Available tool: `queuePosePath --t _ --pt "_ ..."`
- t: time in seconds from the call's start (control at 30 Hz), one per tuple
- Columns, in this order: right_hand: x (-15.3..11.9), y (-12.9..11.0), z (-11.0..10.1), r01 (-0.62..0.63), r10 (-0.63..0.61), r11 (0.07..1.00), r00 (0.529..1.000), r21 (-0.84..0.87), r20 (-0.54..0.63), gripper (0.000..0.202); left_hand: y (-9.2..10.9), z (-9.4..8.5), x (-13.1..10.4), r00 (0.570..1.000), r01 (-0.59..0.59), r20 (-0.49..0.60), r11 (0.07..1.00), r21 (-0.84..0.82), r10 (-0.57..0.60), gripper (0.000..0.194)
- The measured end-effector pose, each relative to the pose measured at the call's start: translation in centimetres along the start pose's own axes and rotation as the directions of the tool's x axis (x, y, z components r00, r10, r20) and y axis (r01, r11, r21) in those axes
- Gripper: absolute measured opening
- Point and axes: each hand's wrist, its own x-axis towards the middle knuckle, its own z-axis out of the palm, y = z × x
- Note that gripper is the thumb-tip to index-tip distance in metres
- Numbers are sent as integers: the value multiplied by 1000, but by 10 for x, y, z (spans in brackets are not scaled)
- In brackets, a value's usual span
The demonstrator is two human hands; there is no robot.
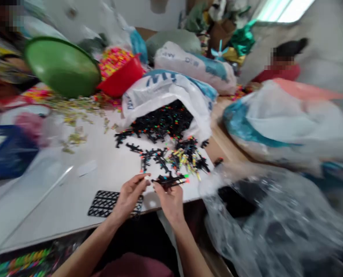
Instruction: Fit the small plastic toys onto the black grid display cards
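Observation:
Near the table's front edge, my right hand (170, 200) is closed around black toy guns (171, 180), whose green and red tips point right. Close to their rear end, my left hand (130, 192) has thumb and fingers pinched together; what it holds, if anything, is too small to make out. Partly behind my left wrist lies a black lattice-like plastic sheet (102, 203). Just beyond my hands are loose black toy guns (157, 156) and small yellow pieces (184, 159). A heap of black toy guns (162, 119) spills from an open white sack (165, 82).
A green basin (62, 67) and a red basin (122, 79) stand at the back left. Yellowish pieces (76, 134) lie scattered on the white table (56, 207). Clear plastic bags (269, 215) and a stuffed sack (292, 119) fill the right. Two people sit beyond.

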Motion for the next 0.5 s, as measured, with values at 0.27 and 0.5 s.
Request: queuePosePath --t 0.27,0.5 --pt "4 5 7 98 -98 995 994 6 38 22 -7 -1 2 980 -13 -174 910 414 93 45" --pt "36 25 30 52 -51 999 998 7 -19 25 -1 1 10 959 -181 -13 649 739 282 47"
